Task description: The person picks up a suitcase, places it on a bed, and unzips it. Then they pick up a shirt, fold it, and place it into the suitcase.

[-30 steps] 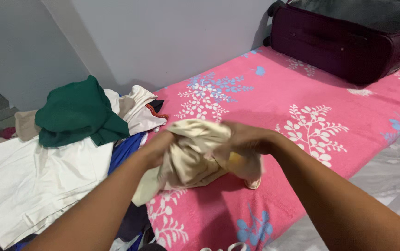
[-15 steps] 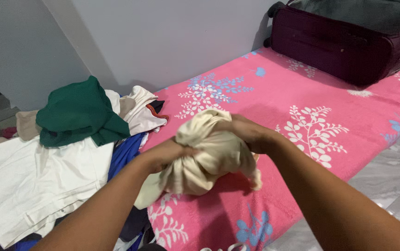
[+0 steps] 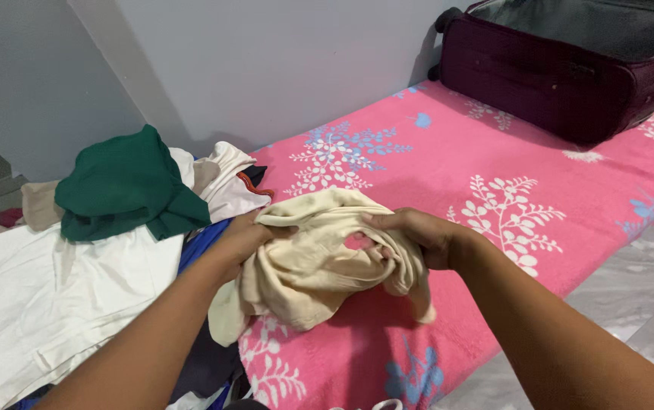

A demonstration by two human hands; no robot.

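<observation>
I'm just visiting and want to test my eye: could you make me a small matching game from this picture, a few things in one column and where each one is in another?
Things:
1. cream garment
2. green garment
3. suitcase
4. white cloth

Places:
A. far right, open, on the pink blanket
B. held in both hands
C. on top of the clothes pile, left
D. spread low on the left, below the green one

Pairs: 1-B, 2-C, 3-A, 4-D

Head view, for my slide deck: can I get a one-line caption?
Both hands, left hand and right hand, grip a cream garment over a pink floral blanket.
</observation>
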